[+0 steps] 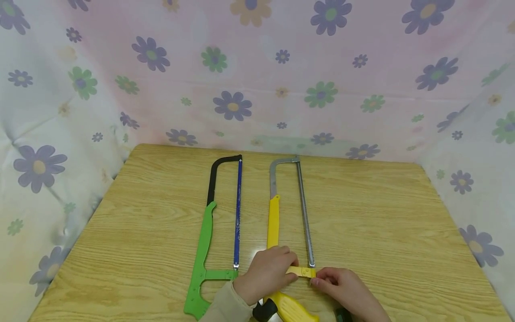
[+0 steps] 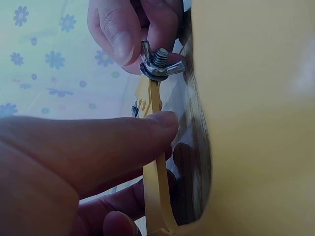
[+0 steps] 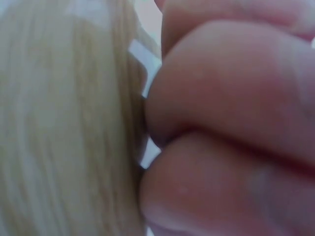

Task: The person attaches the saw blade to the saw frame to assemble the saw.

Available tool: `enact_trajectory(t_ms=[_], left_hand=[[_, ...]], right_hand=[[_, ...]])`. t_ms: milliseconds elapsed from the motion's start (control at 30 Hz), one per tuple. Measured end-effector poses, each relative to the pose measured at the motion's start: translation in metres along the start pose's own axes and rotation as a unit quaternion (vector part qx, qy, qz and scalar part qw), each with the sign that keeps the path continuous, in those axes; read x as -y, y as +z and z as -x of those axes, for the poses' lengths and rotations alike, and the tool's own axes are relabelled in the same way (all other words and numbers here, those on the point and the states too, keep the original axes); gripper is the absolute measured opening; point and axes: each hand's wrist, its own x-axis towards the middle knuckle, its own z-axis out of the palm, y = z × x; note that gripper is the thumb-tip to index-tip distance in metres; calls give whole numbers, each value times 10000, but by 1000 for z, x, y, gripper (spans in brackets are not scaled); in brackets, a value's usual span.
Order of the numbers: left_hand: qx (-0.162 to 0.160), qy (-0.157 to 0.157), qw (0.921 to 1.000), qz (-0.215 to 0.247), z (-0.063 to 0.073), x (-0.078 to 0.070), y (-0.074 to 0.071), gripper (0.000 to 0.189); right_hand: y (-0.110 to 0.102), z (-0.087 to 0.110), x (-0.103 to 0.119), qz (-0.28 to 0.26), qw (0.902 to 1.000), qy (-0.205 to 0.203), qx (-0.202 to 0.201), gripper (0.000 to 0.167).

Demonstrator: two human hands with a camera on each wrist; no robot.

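A yellow-handled hacksaw (image 1: 273,223) with a grey front frame and a grey blade (image 1: 304,210) lies on the table in the head view. My left hand (image 1: 267,270) grips its yellow crosspiece, with thumb on one side and fingers on the other. At the crosspiece's outer end, a silver wing nut (image 2: 172,68) sits on a threaded bolt (image 2: 160,58), seen in the left wrist view. My right hand (image 1: 348,288) pinches at this wing nut, fingers curled. Those fingers (image 3: 221,83) fill much of the right wrist view, which hides the nut.
A green hacksaw (image 1: 203,241) with a black front frame and a blue blade (image 1: 238,210) lies to the left, roughly parallel. Both saws rest on a wood-grain table (image 1: 374,214). Flower-print cloth (image 1: 273,107) hangs behind the table and along both sides.
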Motion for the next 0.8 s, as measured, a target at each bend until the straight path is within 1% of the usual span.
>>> enact_trajectory(t_ms=[100,267,500,800], left_hand=[[44,-35,10000,-2,0,0,0,15],[96,-81,9999,9,-1,0,0,15],[84,-62,9999,25,0,0,0,15],[41,-70,10000,-20,-1,0,0,14]], right_hand=[[0,0,-1,-12,10000,-44,28,30],[-1,0,-3,113,9998,-154,4,28],[0,-1,-5,60,9999,-154,11,28],[-1,-2,-10,110,9985,-535,10,24]])
